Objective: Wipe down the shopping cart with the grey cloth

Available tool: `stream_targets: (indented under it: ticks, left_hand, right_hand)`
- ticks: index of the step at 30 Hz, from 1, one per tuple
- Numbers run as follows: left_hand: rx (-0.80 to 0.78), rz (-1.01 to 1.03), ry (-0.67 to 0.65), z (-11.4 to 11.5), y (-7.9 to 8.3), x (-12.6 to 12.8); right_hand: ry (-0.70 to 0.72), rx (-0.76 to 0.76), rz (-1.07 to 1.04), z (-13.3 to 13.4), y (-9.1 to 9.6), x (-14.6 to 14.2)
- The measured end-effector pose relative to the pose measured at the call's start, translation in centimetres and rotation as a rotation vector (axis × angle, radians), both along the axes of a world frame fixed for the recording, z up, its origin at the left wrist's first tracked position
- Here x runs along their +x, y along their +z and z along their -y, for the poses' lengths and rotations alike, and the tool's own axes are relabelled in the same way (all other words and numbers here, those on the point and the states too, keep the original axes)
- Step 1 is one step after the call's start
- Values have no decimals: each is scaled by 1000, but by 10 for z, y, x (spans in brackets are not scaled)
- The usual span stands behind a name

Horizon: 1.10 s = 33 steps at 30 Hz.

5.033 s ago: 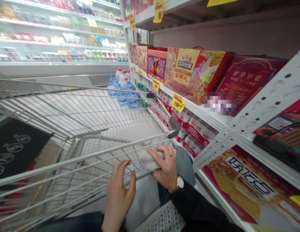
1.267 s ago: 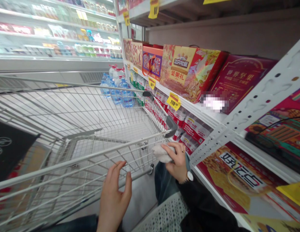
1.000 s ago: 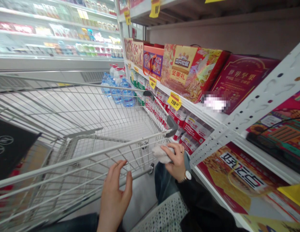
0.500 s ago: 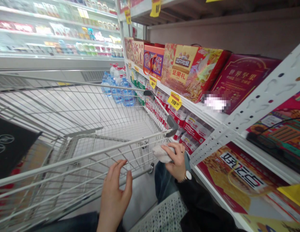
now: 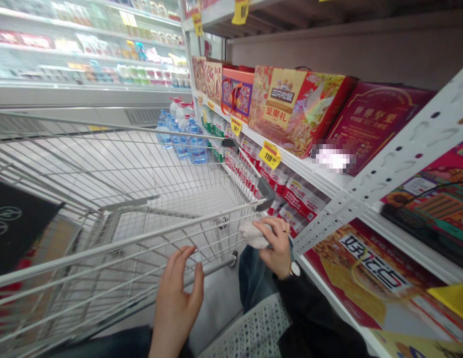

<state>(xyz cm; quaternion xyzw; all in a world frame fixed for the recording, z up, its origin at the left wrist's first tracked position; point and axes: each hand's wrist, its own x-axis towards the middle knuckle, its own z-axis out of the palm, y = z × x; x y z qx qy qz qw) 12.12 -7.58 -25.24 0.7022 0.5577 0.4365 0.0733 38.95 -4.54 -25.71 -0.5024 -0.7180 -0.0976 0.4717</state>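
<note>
Right hand (image 5: 279, 247) closed on a soft whitish wad (image 5: 254, 235), fingers wrapped over it; cloth or tissue, cannot tell which. Left hand (image 5: 176, 301) open, fingers loosely curved and spread, just below the handle of a wire shopping cart (image 5: 134, 239); whether the fingertips (image 5: 185, 252) touch the bar, cannot tell. The wad sits just under the handle's right end, near its grey plastic end cap (image 5: 265, 194). Wristwatch (image 5: 295, 269) on the right wrist, dark sleeve (image 5: 309, 318) behind it. Denim-clad leg (image 5: 253, 278) below the right hand. To the right, a white perforated metal shelf upright (image 5: 369, 199) holds red and gold nut gift boxes (image 5: 296, 112), with a yellow price tag (image 5: 269, 155) on the shelf edge. Bottled water (image 5: 190, 141) stands beyond the cart; a refrigerated display case (image 5: 85, 84) lines the far side.
</note>
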Motion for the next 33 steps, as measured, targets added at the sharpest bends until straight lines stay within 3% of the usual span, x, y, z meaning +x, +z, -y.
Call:
stream_targets:
  ticks: [4,11,18,25,33]
  left_hand:
    - [-10,1,-9,-1,1,0]
    - [-17,11,-4,1,2,0]
    - [-32,15,-2,0,1,0]
    - [-53,26,18,2,1,1]
    - [-63,21,14,1,0,1]
  right_hand:
    - [16,-9,48,1,-7,1]
    - [10,61,30,-2,15,13]
    - [23,2,39,-3,-11,18]
    - [48,77,-34,-10,5,30]
    - [124,51,-33,-18,-6,37]
